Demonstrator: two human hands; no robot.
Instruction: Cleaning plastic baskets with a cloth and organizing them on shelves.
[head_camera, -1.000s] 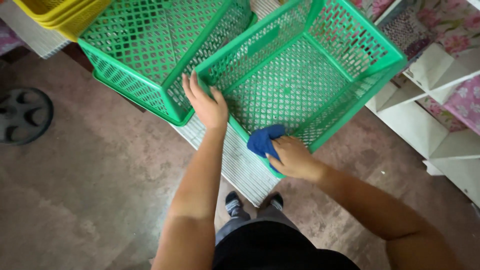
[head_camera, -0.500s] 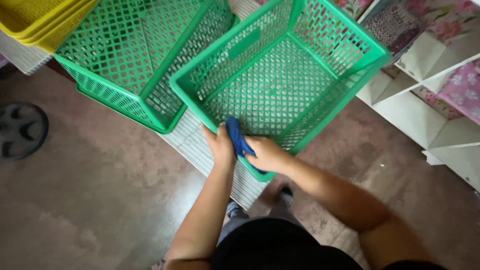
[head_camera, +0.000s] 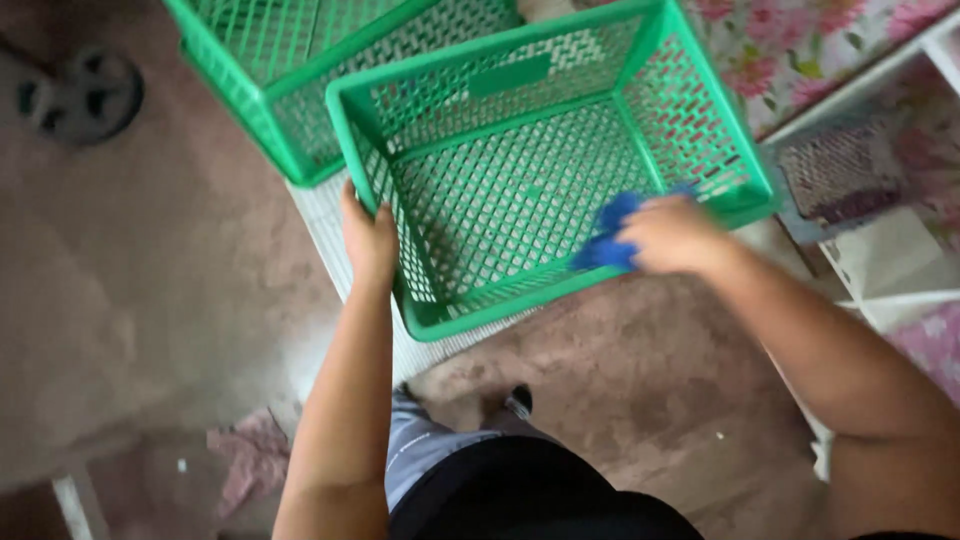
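Green crates: two; blue cloth: one.

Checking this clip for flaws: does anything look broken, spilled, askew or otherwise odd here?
Nothing looks damaged or spilled. The near green basket sits skewed, overhanging the white grid beneath it, steadied at its corner by the left hand. The right hand presses a blue cloth on its rim. A crumpled rag lies on the floor.

a white slatted platform on the brown floor carries two green mesh crates; a crumpled cloth lies on the floor.
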